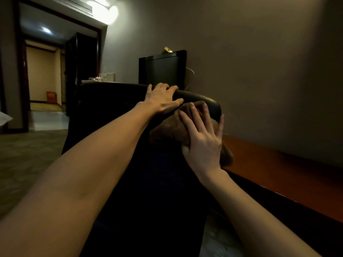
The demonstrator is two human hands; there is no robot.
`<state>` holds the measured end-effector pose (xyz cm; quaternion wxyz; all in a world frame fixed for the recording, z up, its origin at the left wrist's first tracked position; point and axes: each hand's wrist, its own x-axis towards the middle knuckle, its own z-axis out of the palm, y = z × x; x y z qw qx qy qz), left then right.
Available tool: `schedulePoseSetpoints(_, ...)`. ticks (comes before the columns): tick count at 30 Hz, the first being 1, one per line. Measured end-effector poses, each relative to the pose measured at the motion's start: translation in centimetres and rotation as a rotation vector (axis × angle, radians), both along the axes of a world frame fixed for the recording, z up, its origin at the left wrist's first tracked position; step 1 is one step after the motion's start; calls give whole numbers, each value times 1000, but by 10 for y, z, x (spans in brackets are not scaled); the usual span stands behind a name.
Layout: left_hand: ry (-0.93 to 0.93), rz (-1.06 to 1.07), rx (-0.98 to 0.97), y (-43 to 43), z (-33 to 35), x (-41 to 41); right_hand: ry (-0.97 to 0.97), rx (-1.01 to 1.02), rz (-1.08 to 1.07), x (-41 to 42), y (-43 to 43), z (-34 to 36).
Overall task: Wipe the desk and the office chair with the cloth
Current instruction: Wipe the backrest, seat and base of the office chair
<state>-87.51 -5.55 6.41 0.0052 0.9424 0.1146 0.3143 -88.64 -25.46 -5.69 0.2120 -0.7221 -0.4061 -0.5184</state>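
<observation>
At the chair's top edge: your left hand (163, 100) sits on the rounded top of the office chair (111, 101), fingers curled over it and thumb on the near face.
Cloth: the brown cloth (167, 132) lies bunched against the upper right corner of the chair's back, just under the top edge and touching the heel of your left hand.
Right hand: your right hand (203, 140) lies flat on the cloth with fingers straight and spread, pressing it to the chair's back. It grips nothing, and the thumb reaches toward the chair's right edge.
Chair's right edge: it stands close beside the desk (278, 164), whose reddish-brown top runs along the wall (259, 71). The gap looks narrow, but it is too dark to say whether they touch.
Desk's far end: a dark screen (161, 71) stands by the wall, beyond the chair.
Open room: carpet (27, 154) spreads left of the chair toward a doorway (42, 71).
</observation>
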Motion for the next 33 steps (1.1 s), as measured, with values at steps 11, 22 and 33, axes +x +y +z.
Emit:
schedulePoseSetpoints(11,-2,90,67,17,5,2,44,-367,59,-13,28,-111)
schedulePoseSetpoints(22,-53,89,78,43,-13,-8,83,276,359,-22,16,-31)
schedulePoseSetpoints(33,-115,87,131,78,-20,5,92,-173,17,20,70,-47)
